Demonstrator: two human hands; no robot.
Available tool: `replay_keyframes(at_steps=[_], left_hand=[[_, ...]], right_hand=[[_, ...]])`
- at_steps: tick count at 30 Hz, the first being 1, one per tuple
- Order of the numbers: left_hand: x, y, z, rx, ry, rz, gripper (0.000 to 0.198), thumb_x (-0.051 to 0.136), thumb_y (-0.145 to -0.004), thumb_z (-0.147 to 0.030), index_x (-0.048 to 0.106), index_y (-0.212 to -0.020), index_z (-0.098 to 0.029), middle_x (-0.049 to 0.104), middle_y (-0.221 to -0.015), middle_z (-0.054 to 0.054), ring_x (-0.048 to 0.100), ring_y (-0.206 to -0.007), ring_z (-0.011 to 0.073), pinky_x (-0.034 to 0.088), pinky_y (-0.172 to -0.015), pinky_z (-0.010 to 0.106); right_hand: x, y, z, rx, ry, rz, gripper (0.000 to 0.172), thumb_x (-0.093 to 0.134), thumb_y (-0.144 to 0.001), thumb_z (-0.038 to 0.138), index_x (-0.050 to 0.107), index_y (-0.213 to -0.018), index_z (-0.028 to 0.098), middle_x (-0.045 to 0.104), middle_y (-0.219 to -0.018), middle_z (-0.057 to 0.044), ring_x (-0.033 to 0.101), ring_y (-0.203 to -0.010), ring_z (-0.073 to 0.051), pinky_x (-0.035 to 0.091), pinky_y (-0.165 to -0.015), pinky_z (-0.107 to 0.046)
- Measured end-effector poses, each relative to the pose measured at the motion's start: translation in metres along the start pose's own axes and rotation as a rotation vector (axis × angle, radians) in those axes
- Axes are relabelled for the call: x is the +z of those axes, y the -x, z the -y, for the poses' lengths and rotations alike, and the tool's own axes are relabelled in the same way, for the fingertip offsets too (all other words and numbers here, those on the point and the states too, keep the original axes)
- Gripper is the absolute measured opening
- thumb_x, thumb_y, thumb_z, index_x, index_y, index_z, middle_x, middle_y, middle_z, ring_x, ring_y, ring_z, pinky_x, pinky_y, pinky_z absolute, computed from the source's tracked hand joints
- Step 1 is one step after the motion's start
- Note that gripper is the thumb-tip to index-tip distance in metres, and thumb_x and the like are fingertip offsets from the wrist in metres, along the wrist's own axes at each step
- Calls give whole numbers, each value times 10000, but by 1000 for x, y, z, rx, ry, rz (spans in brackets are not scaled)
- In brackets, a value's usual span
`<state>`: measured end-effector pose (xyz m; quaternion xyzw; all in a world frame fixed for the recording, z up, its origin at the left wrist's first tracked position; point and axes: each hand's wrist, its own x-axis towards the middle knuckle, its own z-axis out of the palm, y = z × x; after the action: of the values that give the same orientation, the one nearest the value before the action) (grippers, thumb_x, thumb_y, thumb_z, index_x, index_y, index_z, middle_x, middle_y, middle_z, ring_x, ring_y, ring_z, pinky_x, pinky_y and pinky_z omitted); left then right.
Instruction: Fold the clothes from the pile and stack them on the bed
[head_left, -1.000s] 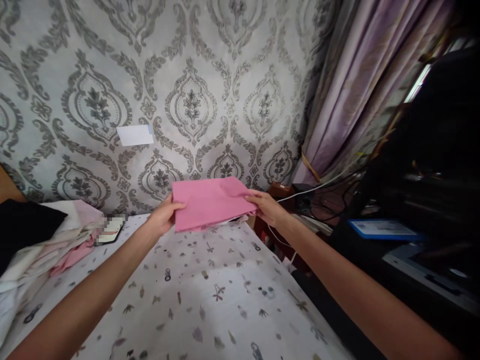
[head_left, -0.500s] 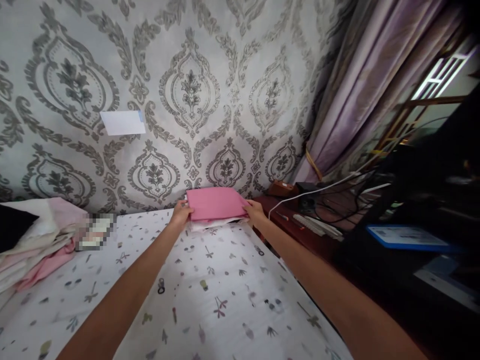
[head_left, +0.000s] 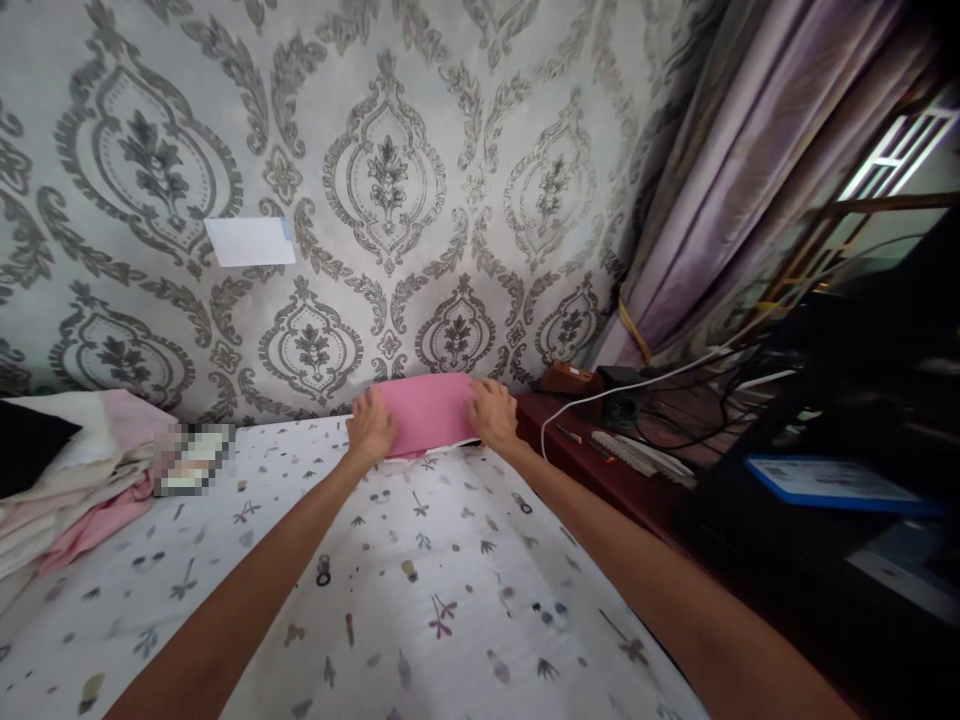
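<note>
A folded pink cloth [head_left: 431,412] lies on the patterned white sheet [head_left: 409,560] against the wall, with a white edge of fabric showing beneath it. My left hand [head_left: 373,425] rests over its left end, palm down, fingers spread. On the opposite end lies my right hand [head_left: 493,410], its fingers also apart and pressing on the cloth. Neither hand grips it.
At the left is a heap of pink, white and black clothes [head_left: 105,440] beside a blurred-out item [head_left: 193,460]. A dark red table [head_left: 536,425] on the right holds cables, a white power strip [head_left: 637,457] and a blue-edged item [head_left: 836,482]. A purple curtain [head_left: 720,180] hangs behind.
Both hands have let go of the cloth's side edges and now lie on top of its ends. The pink cloth sits lower and flatter on the sheet.
</note>
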<state>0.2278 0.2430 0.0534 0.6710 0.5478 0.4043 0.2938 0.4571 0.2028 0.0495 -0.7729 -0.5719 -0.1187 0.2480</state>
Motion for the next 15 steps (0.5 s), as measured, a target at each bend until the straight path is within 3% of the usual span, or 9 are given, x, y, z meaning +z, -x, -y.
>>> replay_keyframes(at_steps=[2, 4, 6, 8, 12, 15], left_hand=[[13, 1, -6, 266, -317, -22, 549, 534, -908, -272, 437, -1440, -180, 386, -1548, 197, 290, -1469, 354, 238, -1185, 572], [28, -1, -4, 388, -506, 47, 553, 428, -972, -317, 385, -1504, -175, 307, -1608, 186, 220, -1506, 338, 167, -1206, 592], [40, -6, 3, 348, -567, 165, 548, 351, -1004, -367, 378, -1523, -195, 291, -1624, 166, 187, -1521, 334, 154, -1200, 625], [46, -14, 11, 268, -576, 252, 564, 305, -1015, -426, 377, -1531, -212, 287, -1628, 153, 187, -1521, 343, 184, -1183, 651], [44, -22, 18, 237, -568, 287, 616, 292, -1010, -492, 347, -1548, -199, 220, -1653, 141, 146, -1531, 342, 202, -1173, 672], [37, -8, 20, 246, -549, 293, 604, 297, -1013, -466, 319, -1558, -209, 198, -1659, 142, 102, -1538, 344, 194, -1161, 702]], right_hand=[[5, -2, 24, -124, 68, 13, 448, 371, -1009, 355, 549, -1408, 255, 426, -1554, -107, 365, -1399, -309, 289, -1141, -539], [18, -2, 43, -181, 106, 117, 486, 305, -1030, 424, 500, -1456, 295, 376, -1595, -80, 310, -1441, -322, 255, -1135, -621], [34, 0, 55, -178, 136, 213, 513, 271, -1033, 469, 446, -1495, 334, 362, -1605, -69, 289, -1456, -342, 241, -1112, -682], [48, 1, 58, -169, 163, 227, 517, 265, -1033, 471, 422, -1511, 349, 354, -1610, -69, 269, -1467, -357, 216, -1105, -713], [60, -2, 56, -181, 137, 223, 516, 280, -1032, 466, 414, -1516, 346, 356, -1608, -79, 255, -1475, -364, 201, -1107, -724], [59, -6, 52, -183, 124, 256, 525, 287, -1029, 469, 393, -1528, 341, 345, -1613, -84, 249, -1477, -373, 206, -1103, -730]])
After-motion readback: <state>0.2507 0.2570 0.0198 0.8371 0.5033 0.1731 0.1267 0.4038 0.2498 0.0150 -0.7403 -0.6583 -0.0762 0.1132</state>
